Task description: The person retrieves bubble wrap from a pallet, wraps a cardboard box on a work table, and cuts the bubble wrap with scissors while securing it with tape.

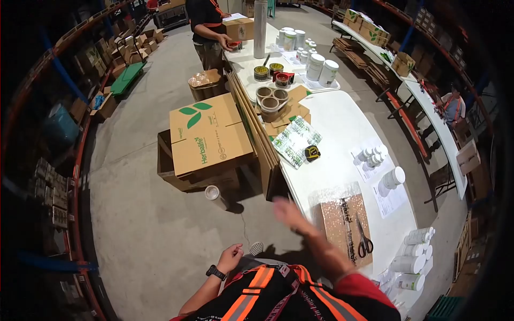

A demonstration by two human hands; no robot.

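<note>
My left hand [231, 259], with a dark watch on the wrist, hangs over the floor in front of my body. Its fingers are loosely curled and nothing shows in them. My right hand [292, 215] is smeared by motion beside the table's near-left edge, so its fingers cannot be made out. Just right of that arm, a flat carton wrapped in bubble wrap [333, 227] lies on the white table [342, 115]. Black-handled scissors [365, 243] rest on the carton. Farther up the table are a printed plastic bag [294, 140] and a tape measure [312, 153].
A large carton [211, 134] stands left of the table, by upright cardboard sheets [254, 134] and a cardboard tube [214, 196]. Tape rolls [270, 101] and white tubs [321, 69] sit on the table; more tubs [409, 262] stand near right. A co-worker [206, 27] holds a box.
</note>
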